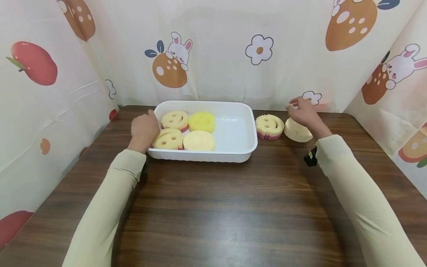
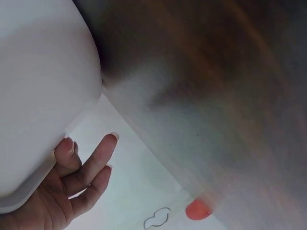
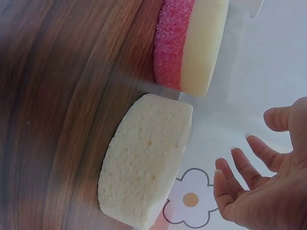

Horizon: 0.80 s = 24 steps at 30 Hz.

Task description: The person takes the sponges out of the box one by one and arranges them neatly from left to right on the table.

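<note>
My left hand (image 1: 145, 128) grips the left rim of a white plastic tray (image 1: 233, 155); in the left wrist view its fingers (image 2: 98, 160) lie outside the wall, under the lip. Inside the tray are two cream smiley sponges, one at the back (image 1: 174, 120) and one in front (image 1: 168, 139), a yellow smiley sponge (image 1: 201, 122) and a plain cream oval sponge (image 1: 199, 141). My right hand (image 1: 301, 111) hovers over another plain cream sponge (image 3: 144, 158), its fingers loosely bent and holding nothing. Left of that lies a smiley sponge (image 1: 269, 126) with a pink base.
The dark wooden table (image 1: 213, 207) extends in front of the tray. A printed cloth (image 1: 220, 55) with fruit, rabbits and flowers hangs behind and along both sides. A small black device (image 1: 311, 157) sits at my right wrist.
</note>
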{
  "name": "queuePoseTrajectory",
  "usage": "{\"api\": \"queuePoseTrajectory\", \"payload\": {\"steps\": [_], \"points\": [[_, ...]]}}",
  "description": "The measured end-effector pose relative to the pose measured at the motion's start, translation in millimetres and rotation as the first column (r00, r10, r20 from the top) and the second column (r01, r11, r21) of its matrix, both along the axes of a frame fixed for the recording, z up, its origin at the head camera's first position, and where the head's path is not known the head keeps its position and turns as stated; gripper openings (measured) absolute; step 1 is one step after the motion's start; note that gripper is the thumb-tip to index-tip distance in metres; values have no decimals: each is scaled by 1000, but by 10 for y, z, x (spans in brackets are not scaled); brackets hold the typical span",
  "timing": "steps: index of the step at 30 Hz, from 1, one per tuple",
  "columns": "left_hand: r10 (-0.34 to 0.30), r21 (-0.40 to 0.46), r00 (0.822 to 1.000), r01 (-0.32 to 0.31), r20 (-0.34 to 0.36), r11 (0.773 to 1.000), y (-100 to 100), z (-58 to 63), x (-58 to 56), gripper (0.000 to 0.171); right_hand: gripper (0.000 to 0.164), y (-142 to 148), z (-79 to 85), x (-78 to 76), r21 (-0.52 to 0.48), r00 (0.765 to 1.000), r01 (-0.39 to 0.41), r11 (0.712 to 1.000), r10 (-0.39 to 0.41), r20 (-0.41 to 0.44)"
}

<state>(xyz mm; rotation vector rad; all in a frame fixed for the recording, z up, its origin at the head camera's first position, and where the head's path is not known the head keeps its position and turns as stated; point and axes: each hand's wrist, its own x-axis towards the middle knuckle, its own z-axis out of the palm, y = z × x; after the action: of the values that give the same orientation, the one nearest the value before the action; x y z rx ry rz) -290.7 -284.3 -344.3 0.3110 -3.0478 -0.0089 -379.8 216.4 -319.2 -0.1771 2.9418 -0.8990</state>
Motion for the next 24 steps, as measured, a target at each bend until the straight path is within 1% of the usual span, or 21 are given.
{"api": "queuePoseTrajectory", "payload": {"steps": [3, 9, 14, 18, 24], "points": [[-5, -3, 1000, 5, -2, 1000, 5, 0, -12, 51, 69, -19, 15, 3, -3, 1000, 6, 1000, -6, 8], [9, 9, 1000, -9, 8, 1000, 0, -20, -13, 53, 68, -91, 44, 31, -9, 1000, 1, 1000, -1, -3], [13, 41, 1000, -13, 10, 999, 7, -28, 0, 52, 68, -126, 42, 23, -10, 1000, -9, 1000, 9, -13], [12, 39, 1000, -12, 5, 999, -1, -32, -8, 55, 67, -175, 59, 9, -10, 1000, -16, 1000, 16, -19], [13, 45, 1000, -14, 9, 999, 3, -16, -8, 53, 65, -273, 97, 6, -17, 1000, -19, 1000, 18, -21]]}}
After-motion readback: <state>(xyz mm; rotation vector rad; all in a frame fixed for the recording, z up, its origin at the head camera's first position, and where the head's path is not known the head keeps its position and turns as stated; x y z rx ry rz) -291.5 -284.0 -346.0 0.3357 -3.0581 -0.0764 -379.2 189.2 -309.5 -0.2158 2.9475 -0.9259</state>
